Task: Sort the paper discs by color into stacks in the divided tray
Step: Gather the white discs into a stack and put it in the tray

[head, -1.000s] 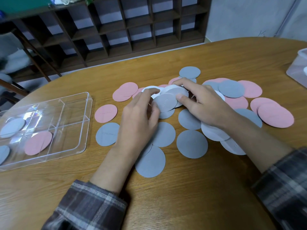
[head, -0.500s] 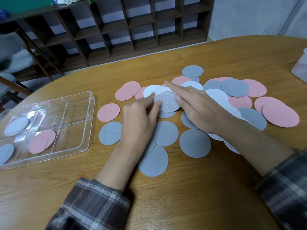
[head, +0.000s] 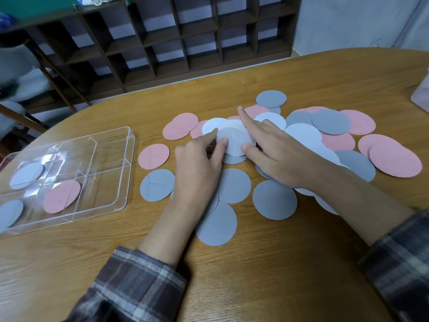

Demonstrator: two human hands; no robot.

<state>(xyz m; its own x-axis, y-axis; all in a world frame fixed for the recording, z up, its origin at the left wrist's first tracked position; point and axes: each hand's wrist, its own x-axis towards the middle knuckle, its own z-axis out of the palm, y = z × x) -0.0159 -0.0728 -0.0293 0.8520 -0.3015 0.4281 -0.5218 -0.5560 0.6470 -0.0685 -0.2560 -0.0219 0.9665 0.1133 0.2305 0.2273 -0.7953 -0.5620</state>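
Observation:
Pink, grey and white paper discs lie scattered over the middle of the wooden table. A small stack of white discs (head: 235,141) sits in the pile's centre. My left hand (head: 197,168) pinches its left edge with thumb and forefinger. My right hand (head: 276,154) lies flat beside it, thumb against the stack's right edge and fingers stretched over the discs behind. The clear divided tray (head: 111,182) stands at the left, holding a white disc (head: 26,175), a pink disc (head: 62,196) and a grey disc (head: 9,214) in separate compartments.
Loose pink discs (head: 394,160) lie at the right, grey discs (head: 275,199) in front of my hands. A clear plastic box (head: 421,94) shows at the right edge. Dark wooden shelving (head: 185,36) stands behind the table, and a chair (head: 27,112) at the far left.
Both hands gathered white discs into one small stack and pushed it slightly forward. My right hand's fingers have flattened and straightened over the pile.

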